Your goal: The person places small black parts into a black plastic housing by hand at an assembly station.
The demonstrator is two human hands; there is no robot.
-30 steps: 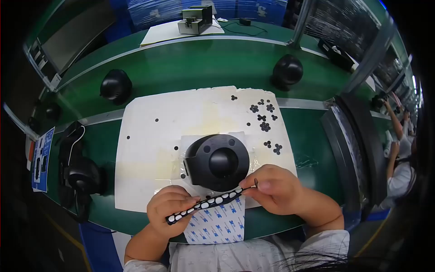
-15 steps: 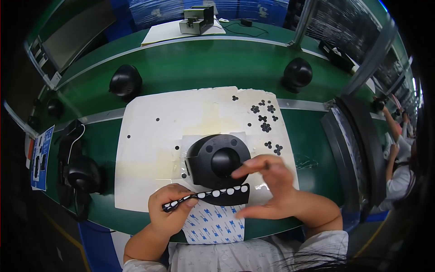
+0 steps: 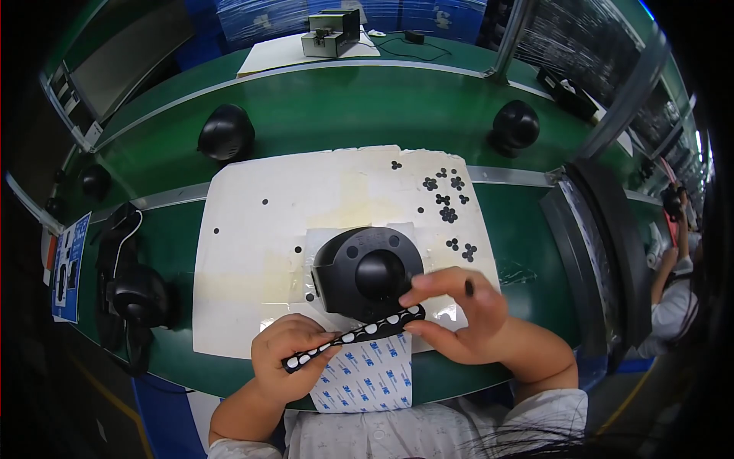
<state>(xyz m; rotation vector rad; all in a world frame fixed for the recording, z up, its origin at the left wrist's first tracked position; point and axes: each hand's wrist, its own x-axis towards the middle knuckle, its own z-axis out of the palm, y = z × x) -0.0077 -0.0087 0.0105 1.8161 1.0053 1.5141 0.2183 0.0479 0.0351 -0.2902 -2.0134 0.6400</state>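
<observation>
A black dome-shaped housing (image 3: 367, 269) sits upside down on a white mat (image 3: 252, 229) in front of me. My left hand (image 3: 287, 363) grips the left end of a long black strip (image 3: 355, 334) dotted with white round pads. My right hand (image 3: 459, 314) is at the strip's right end, thumb under it and forefinger over it, with a small black round pad (image 3: 469, 288) stuck on a fingertip. Under both hands lies a white backing sheet (image 3: 371, 376) with blue print.
Small black pads (image 3: 446, 200) lie scattered at the mat's far right. Black dome housings (image 3: 226, 131) (image 3: 514, 125) stand on the green belt beyond; another (image 3: 138, 294) with a cable is at left. A grey device (image 3: 330, 32) sits far back. Another person (image 3: 677, 283) works at right.
My right hand let go of the strip's end, lifted with fingers spread, then came back down onto the right end. The strip tilted up to the right. My view shifted slightly.
</observation>
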